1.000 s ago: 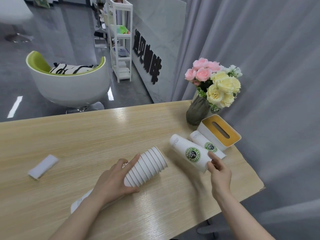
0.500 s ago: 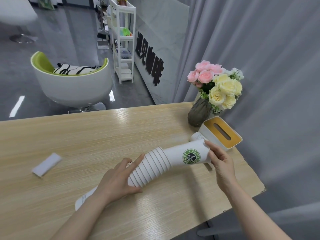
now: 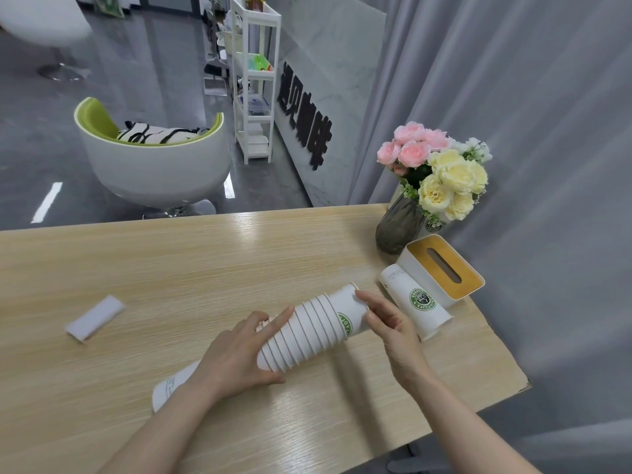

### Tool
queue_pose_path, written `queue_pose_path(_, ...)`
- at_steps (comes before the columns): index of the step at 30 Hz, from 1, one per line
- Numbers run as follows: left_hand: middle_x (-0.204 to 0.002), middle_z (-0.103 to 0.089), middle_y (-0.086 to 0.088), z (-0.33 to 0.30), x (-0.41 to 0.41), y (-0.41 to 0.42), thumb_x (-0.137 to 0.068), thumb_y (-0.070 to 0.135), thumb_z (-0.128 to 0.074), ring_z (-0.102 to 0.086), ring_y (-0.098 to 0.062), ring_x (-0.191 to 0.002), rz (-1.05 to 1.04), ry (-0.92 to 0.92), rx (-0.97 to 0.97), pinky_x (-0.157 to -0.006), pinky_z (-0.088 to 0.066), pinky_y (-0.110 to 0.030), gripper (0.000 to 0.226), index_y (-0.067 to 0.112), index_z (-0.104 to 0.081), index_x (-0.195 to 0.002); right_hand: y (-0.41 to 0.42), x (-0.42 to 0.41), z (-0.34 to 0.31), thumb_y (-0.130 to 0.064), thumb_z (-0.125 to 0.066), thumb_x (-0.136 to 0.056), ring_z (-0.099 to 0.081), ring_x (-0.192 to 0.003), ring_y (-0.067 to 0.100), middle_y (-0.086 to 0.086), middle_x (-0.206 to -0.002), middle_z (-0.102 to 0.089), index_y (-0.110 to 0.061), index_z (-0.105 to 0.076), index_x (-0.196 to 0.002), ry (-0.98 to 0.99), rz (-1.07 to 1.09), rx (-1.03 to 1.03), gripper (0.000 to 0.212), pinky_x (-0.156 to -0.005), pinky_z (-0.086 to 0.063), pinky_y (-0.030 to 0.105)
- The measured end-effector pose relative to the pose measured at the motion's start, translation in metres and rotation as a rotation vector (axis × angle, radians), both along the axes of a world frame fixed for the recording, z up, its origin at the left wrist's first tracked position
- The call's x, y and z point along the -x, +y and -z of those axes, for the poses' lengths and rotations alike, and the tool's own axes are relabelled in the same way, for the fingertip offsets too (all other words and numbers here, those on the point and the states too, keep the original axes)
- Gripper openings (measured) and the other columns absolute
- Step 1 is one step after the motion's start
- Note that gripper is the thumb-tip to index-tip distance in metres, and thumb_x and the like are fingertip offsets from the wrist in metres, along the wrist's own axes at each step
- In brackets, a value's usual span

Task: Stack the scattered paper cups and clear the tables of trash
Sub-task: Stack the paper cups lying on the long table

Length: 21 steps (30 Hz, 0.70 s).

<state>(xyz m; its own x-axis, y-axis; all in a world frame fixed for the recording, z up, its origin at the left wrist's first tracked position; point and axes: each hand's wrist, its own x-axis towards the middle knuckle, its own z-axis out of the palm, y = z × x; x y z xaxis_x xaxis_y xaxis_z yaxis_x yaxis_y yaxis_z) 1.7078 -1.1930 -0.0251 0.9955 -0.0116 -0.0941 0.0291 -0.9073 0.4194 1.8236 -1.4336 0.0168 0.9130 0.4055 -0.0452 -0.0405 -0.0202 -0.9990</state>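
You are holding a stack of white paper cups (image 3: 307, 331) on its side, just above a light wooden table (image 3: 171, 268), between your two hands. Your left hand (image 3: 239, 354) is gripping the narrow end of the stack, fingers curled round it, index finger lying along the rims. Your right hand (image 3: 386, 319) is pressing against the wide end, where the outermost cup with a green logo is sitting; its fingers are bent round that cup's rim.

Taking the stack as the landmark: a single paper cup (image 3: 415, 301) is lying on its side just to the right of it, beyond your right hand, touching a white tissue box (image 3: 441, 268) with a yellow top. A vase of flowers (image 3: 434, 179) is standing behind that box. A small white wrapper (image 3: 94, 318) is lying well to the left of the stack. Another white cup or tube (image 3: 171, 388) is lying under your left wrist, partly hidden.
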Motion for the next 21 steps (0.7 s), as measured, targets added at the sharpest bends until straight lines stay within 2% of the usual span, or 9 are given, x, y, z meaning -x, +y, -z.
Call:
queue_pose_path(5,-0.144,-0.027,0.008,-0.001,-0.006,-0.007,-0.072,0.073,-0.059,-0.043,-0.009,-0.118,0.012,-0.015,-0.005,-0.080,-0.041,-0.021,0.111,0.052,0.030,-0.135,0.002,0.005,0.007,0.004,-0.055,-0.089,-0.059,-0.108,0.001,-0.011,-0.113,-0.069,-0.017,-0.068,-0.112,0.039,-0.071,0.031,0.033,-0.084,-0.048,0.015)
queue_pose_path(8,-0.144,-0.026,0.007,0.000,-0.010,-0.011,-0.071,0.073,-0.059,-0.043,-0.009,-0.118,0.007,-0.010,-0.023,-0.077,-0.039,-0.019,0.113,0.050,0.032,-0.134,-0.006,-0.002,0.012,0.001,-0.059,-0.088,-0.060,-0.110,0.005,-0.006,-0.118,-0.068,-0.018,-0.064,-0.120,0.038,-0.041,0.035,0.038,-0.089,-0.049,0.020)
queue_pose_path(10,-0.145,-0.025,0.008,0.001,-0.013,-0.013,-0.071,0.074,-0.058,-0.043,-0.008,-0.118,-0.001,-0.007,-0.024,-0.076,-0.037,-0.018,0.112,0.052,0.032,-0.134,-0.017,-0.011,0.018,-0.002,-0.063,-0.087,-0.060,-0.109,0.011,-0.004,-0.121,-0.065,-0.023,-0.064,-0.120,0.013,0.121,0.086,0.040,-0.092,-0.048,0.025)
queue_pose_path(12,-0.145,-0.025,0.008,0.002,-0.016,-0.014,-0.071,0.075,-0.058,-0.043,-0.009,-0.118,-0.007,-0.005,-0.021,-0.078,-0.038,-0.018,0.111,0.054,0.031,-0.134,-0.033,-0.024,0.026,-0.006,-0.067,-0.085,-0.057,-0.108,0.016,-0.003,-0.124,-0.058,-0.027,-0.065,-0.115,-0.004,0.384,0.191,0.037,-0.092,-0.047,0.031)
queue_pose_path(15,-0.144,-0.027,0.008,0.002,-0.020,-0.016,-0.070,0.074,-0.061,-0.045,-0.011,-0.117,-0.024,-0.002,0.000,-0.078,-0.039,-0.019,0.112,0.052,0.027,-0.137,-0.059,-0.042,0.040,-0.010,-0.069,-0.084,-0.051,-0.106,0.020,0.002,-0.129,-0.044,-0.030,-0.066,-0.109,0.093,0.718,0.305,0.032,-0.098,-0.043,0.039)
queue_pose_path(16,-0.144,-0.028,0.008,0.002,-0.020,-0.016,-0.070,0.074,-0.061,-0.045,-0.011,-0.117,-0.029,-0.002,0.000,-0.077,-0.039,-0.019,0.112,0.052,0.027,-0.137,-0.066,-0.046,0.044,-0.013,-0.070,-0.084,-0.049,-0.105,0.020,0.002,-0.131,-0.041,-0.031,-0.066,-0.108,0.123,0.776,0.347,0.031,-0.102,-0.038,0.038)
queue_pose_path(18,-0.144,-0.027,0.009,0.003,-0.021,-0.017,-0.069,0.075,-0.060,-0.044,-0.010,-0.118,-0.038,0.000,-0.009,-0.078,-0.040,-0.020,0.112,0.054,0.028,-0.136,-0.075,-0.052,0.049,-0.017,-0.071,-0.083,-0.044,-0.108,0.024,-0.003,-0.131,-0.040,-0.035,-0.068,-0.107,0.184,0.835,0.411,0.029,-0.098,-0.027,0.034)
queue_pose_path(21,-0.144,-0.027,0.009,0.003,-0.022,-0.018,-0.069,0.075,-0.059,-0.045,-0.010,-0.117,-0.048,0.006,-0.018,-0.077,-0.038,-0.019,0.112,0.054,0.028,-0.135,-0.082,-0.061,0.055,-0.017,-0.072,-0.083,-0.043,-0.112,0.026,-0.005,-0.131,-0.043,-0.034,-0.070,-0.105,0.256,0.847,0.417,0.028,-0.093,-0.023,0.032)
